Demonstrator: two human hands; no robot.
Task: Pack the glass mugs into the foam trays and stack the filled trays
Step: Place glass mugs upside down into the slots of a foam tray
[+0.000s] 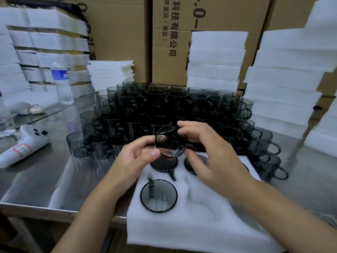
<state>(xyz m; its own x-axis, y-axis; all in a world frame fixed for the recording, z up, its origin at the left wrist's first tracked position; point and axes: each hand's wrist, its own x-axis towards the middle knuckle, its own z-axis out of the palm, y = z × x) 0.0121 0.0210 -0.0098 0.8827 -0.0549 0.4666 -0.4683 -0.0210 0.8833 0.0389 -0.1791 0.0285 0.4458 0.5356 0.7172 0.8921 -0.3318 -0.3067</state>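
Surface: a stainless-steel table (54,172), reflective, its near edge in view.

On it we have a white foam tray (191,221) overhanging that near edge. Three of its pockets hold smoked-glass mugs: one near pocket (158,195) and two far pockets (164,164), (194,164), the last partly hidden by our right hand.

Held item: one smoked-glass mug (170,141), tilted on its side with its mouth toward us, above the tray's far pockets. Our left hand (135,156) pinches its rim with thumb and fingertips; our right hand (206,152) grips the opposite rim, fingers curled over the top.

Behind: a dense stock of smoked-glass mugs (164,110), stacked several high.

Left side: a plastic water bottle (62,83) and a white handheld controller (23,145).

Room: stacks of white foam trays (284,84) at right and left, a stack of thin foam sheets (111,73), and printed cardboard cartons (164,33) behind.
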